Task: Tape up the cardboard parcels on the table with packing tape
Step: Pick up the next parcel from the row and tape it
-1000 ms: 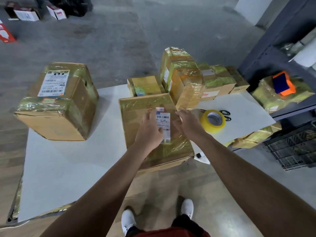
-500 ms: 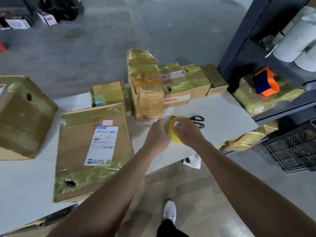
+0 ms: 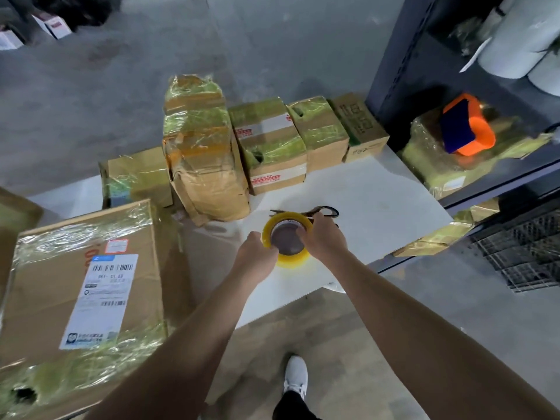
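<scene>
So the person has both hands on the tape roll (image 3: 291,261), which sits over the near right part of the table (image 3: 378,192), just in front of the scissors (image 3: 322,211). The left hand (image 3: 257,259) curls onto the roll's left rim and the right hand (image 3: 326,241) wraps over the right side, so both are gripping it. The roll's open core faces up toward the camera, a bit tilted.

The key thing for the next move: the big labelled parcel (image 3: 81,283) lies flat to the left of the roll, long side running near to far, and the left hand is the closer one.

Hard to make out: the tape's loose end isn't visible anywhere, most fingertips are hidden behind the roll, and you can't really tell if the roll is lifted or resting on the table. The parcel's left edge is cut off too.
</scene>
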Tool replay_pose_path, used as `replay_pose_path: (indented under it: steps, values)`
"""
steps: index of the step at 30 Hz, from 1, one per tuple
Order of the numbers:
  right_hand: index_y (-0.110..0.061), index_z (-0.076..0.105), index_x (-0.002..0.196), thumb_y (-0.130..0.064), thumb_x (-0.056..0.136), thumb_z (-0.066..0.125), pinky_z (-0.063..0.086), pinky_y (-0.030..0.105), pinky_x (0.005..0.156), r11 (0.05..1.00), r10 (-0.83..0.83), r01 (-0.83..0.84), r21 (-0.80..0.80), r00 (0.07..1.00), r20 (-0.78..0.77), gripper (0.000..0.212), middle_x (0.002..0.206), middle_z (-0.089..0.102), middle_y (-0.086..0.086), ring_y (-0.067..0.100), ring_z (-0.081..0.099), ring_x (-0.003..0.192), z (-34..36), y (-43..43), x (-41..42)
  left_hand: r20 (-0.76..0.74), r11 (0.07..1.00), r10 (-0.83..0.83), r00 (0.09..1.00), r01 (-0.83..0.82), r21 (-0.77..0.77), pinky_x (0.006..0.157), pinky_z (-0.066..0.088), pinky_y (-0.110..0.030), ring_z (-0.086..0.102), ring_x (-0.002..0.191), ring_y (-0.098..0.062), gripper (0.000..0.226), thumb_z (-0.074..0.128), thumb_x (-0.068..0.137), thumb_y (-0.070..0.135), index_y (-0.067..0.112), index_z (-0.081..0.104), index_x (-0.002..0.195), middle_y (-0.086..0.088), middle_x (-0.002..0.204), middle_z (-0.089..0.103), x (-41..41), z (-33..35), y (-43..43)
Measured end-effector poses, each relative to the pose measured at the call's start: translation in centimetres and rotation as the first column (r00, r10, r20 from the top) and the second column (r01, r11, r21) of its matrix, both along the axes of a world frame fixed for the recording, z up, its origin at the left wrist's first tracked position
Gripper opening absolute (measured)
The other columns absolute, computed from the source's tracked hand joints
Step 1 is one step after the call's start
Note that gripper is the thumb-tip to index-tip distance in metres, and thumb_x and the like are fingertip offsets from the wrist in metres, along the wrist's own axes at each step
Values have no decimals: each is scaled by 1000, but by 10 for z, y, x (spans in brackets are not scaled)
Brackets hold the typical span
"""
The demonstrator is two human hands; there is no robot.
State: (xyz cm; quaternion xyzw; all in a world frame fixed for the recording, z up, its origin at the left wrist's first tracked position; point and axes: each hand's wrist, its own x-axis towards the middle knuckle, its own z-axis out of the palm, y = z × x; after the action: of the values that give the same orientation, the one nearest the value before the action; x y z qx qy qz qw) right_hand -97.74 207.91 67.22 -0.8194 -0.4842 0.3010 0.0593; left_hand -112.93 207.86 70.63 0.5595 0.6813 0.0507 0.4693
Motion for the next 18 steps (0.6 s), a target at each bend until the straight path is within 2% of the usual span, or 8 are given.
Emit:
replay_pose_path:
  steps: [2, 4, 6, 9, 12, 14, 16, 18]
  values:
    - [-6, 56, 123, -39, 97, 54, 46, 34, 74, 999, -12, 12, -32, 1000, -9, 43, 119, 64, 13, 32, 60, 110, -8, 4, 0, -26, 999, 7, 1000, -8, -40, 62, 38, -27, 52, 99, -23, 48, 49, 95, 20, 2, 41, 139, -14, 131, 53, -1, -7, 2]
    - [-5, 60, 117, -32, 95, 57, 45, 31, 71, 999, -14, 14, -38, 1000, 0, 35, 112, 67, 13, 31, 63, 106, -10, 7, 0, -32, 998, 16, 999, -18, -62, 68, 38, -26, 47, 98, -19, 52, 49, 95, 22, 1, 39, 143, -14, 137, 49, -2, -11, 2]
    - [-4, 58, 115, -27, 93, 59, 43, 31, 68, 1000, -17, 17, -10, 1000, -11, 32, 106, 66, 11, 31, 63, 101, -8, 6, -1, -20, 996, 40, 999, -41, -79, 75, 37, -25, 49, 103, -20, 55, 49, 96, 20, 2, 36, 146, -13, 143, 45, -5, -11, -1]
    - [-5, 49, 110, -23, 92, 59, 42, 31, 60, 997, -30, 37, 74, 995, -92, 28, 92, 61, 10, 31, 62, 90, 1, -2, -5, 46, 986, 138, 989, -133, -101, 69, 40, -25, 56, 102, -25, 55, 47, 95, 17, 0, 34, 146, -18, 141, 47, -11, -8, -5]
    - [-8, 48, 109, -19, 89, 62, 49, 36, 61, 983, -39, 68, 169, 985, -171, 27, 90, 63, 10, 29, 62, 81, 16, -13, -16, 183, 938, 327, 927, -295, -182, 79, 48, -35, 51, 81, -24, 38, 43, 92, 9, -10, 47, 125, -30, 118, 55, -20, 0, -5]
    - [-9, 48, 107, -17, 88, 62, 49, 36, 61, 968, -39, 86, 235, 979, -199, 25, 86, 61, 7, 27, 61, 77, 30, -19, -23, 270, 893, 437, 858, -376, -248, 74, 49, -34, 51, 79, -24, 19, 44, 94, 3, -6, 53, 108, -22, 102, 55, -27, 12, -3]
    - [-10, 46, 104, -13, 87, 62, 45, 33, 58, 945, -43, 111, 307, 974, -220, 23, 81, 57, 4, 24, 57, 73, 46, -27, -32, 354, 858, 506, 787, -415, -303, 67, 49, -27, 56, 82, -24, 15, 46, 97, 4, -4, 59, 97, -19, 103, 59, -36, 27, -4]
    - [-11, 45, 104, -10, 86, 61, 45, 34, 58, 922, -32, 116, 370, 973, -227, 25, 84, 56, 4, 22, 55, 72, 63, -34, -43, 419, 841, 535, 734, -415, -346, 71, 51, -30, 58, 86, -25, 21, 44, 99, 9, 5, 56, 82, -17, 102, 60, -48, 44, -7]
